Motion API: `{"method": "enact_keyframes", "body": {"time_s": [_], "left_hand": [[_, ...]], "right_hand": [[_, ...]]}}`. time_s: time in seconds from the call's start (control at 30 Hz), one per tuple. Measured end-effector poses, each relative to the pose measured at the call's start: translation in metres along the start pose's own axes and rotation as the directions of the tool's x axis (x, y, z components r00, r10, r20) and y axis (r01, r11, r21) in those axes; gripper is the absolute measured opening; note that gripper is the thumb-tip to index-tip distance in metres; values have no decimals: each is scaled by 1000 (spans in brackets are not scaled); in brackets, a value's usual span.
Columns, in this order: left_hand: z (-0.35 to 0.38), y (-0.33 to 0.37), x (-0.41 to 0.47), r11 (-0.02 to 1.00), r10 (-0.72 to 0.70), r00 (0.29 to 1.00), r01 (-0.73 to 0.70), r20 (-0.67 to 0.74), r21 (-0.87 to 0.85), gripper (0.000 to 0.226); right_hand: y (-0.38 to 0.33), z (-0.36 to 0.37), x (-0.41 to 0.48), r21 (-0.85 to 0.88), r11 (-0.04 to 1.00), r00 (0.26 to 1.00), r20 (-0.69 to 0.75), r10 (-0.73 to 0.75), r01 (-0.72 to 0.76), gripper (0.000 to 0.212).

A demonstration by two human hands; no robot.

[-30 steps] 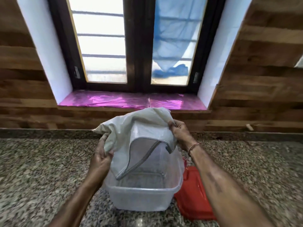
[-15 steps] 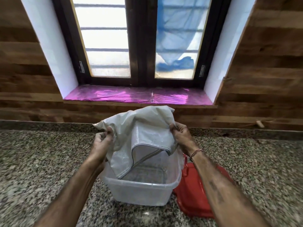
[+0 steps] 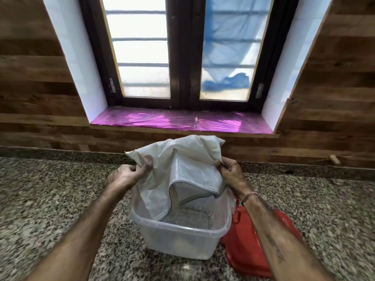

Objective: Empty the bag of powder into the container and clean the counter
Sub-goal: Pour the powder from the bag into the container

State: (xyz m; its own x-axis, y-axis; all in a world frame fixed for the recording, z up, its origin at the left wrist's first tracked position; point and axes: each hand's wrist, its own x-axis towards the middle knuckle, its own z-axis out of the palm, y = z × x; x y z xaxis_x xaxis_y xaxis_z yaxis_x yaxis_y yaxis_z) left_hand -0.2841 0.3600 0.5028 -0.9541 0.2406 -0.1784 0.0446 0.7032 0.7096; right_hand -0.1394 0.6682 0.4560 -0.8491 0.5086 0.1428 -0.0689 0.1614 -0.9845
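I get a single view, worn on the head: wide-angle, facing forward and down from behind the left hand (image 3: 125,175) and right hand (image 3: 231,173). Their grip on the bag (image 3: 188,159) sits near, below centre; the window (image 3: 182,57) rises beyond it.

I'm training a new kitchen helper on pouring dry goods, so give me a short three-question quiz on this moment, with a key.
1. True or false: the left hand and the right hand both grip the bag.
2. The bag's open mouth points: A) up at the ceiling; B) down into the container; C) flat against the wall.
3. Fill in: the red lid lies on the counter on the container's ____ side, as the person sees it.
Key: 1 true; 2 B; 3 right.
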Motion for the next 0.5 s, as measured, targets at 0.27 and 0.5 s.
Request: {"method": "enact_keyframes", "body": {"time_s": [0.27, 0.5], "left_hand": [[-4, 16, 29, 639, -76, 937, 307, 340, -705, 72], [24, 15, 43, 534, -217, 975, 159, 47, -831, 47]], "right_hand": [[-3, 2, -2, -46, 999, 1000, -5, -5, 5, 19], [-13, 2, -16, -39, 999, 1000, 26, 18, -17, 18]]}}
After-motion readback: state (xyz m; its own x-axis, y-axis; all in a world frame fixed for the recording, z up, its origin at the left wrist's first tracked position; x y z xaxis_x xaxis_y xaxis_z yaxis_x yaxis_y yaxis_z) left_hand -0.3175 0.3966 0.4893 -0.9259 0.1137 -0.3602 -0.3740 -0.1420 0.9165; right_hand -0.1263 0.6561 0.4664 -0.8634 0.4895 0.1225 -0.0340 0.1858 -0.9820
